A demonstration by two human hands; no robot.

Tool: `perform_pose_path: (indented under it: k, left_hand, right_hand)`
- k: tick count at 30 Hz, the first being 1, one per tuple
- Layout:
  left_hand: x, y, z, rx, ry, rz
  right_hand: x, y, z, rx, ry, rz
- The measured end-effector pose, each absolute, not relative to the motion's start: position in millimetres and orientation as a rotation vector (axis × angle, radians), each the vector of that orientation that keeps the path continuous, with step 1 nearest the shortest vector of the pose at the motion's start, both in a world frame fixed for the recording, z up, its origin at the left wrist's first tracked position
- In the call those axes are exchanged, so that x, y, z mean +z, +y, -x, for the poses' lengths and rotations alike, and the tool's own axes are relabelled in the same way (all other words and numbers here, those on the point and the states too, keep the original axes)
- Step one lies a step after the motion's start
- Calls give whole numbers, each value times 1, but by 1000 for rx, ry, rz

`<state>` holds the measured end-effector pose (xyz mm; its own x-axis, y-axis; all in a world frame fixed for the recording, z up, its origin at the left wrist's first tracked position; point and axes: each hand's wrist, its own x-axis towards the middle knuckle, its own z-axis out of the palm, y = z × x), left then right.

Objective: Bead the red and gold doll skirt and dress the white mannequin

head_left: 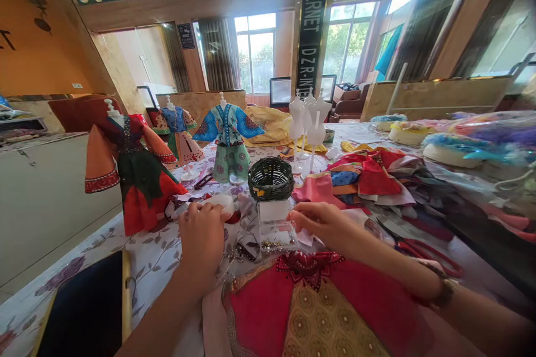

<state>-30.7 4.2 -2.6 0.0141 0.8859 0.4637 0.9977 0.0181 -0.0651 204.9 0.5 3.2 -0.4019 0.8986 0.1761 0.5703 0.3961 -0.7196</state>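
My left hand (204,234) is bent over the table with curled fingers. Its index finger lies against a white roll (223,202), and its fingertips are hidden. My right hand (320,220) has thumb and fingers drawn together at the right edge of a clear plastic box (274,212); whatever they pinch is too small to make out. Gold-coloured beads (274,244) lie in the box's near part. In front of me is a red and gold doll-sized garment (263,301) with a dark red beaded collar (307,268). A bead strand (229,265) lies left of the box.
A dark woven basket (271,178) stands behind the box. Dressed doll forms (140,173) are at left, bare white forms (316,122) behind. Fabric pieces (372,175) and red-handled scissors (431,256) lie right. A tablet-like black-screened device (90,307) is front left.
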Motion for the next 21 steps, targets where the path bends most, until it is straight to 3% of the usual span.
perform_pose_path:
  k: [16,21]
  left_hand:
    - [-12,10,31,-474,-1902,2028]
    - [-7,7,23,-927,-1589,2189]
  right_hand:
    - [-27,1,-200,119,-2482,1152]
    - [-29,1,-198,-4,-2413,1143]
